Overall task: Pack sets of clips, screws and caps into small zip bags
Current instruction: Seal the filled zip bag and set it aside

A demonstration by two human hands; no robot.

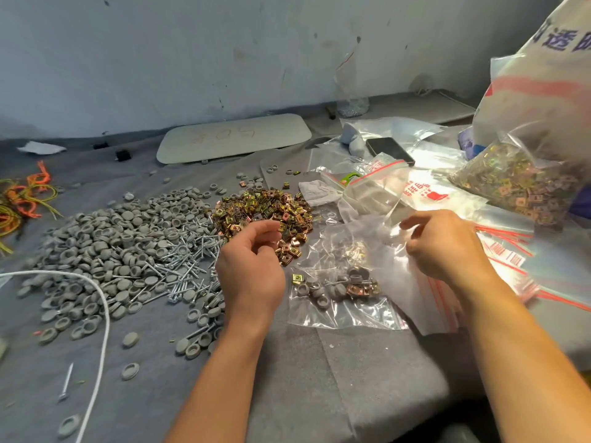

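Cord (105,334) trails near left on bench (287,378), outside work zone. Filled bag (339,298) lies flat between hands, holding caps, screws and clips: likely finished set, parked close. Left hand (252,263) over near edge of clips (265,209), grip curled, seemingly pinching few for next set. Right hand (447,247) above empty-bag stack (447,308), grip pinching clear zip bag (374,187), raised beside clips so transfer stays short. Caps (105,251) and screws (188,251) heaped left, touching, within reach. Bulk clip sack (524,183) far right, probably refill stock.
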